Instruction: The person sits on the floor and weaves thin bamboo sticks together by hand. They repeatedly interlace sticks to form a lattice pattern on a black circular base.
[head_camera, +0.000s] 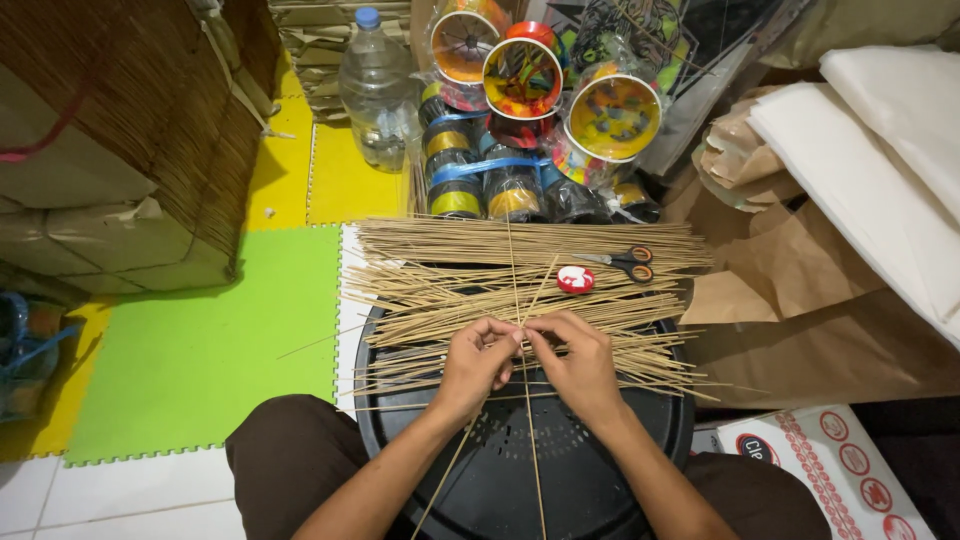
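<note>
Both hands pinch shut where two thin bamboo sticks (528, 400) cross: my left hand (475, 360) and right hand (578, 362) meet fingertip to fingertip over the far edge of the round black tray (520, 480). One stick runs near to far, the other slants off to the near left. I judge I am at the binding step, fixing the crossing. Next I would need thread, so one hand must keep the crossing pinched. Beyond lies the stick pile (520, 270), with a small red spool (575, 279) and scissors (625, 262) on it, then the string reels (520, 80) farther off.
</note>
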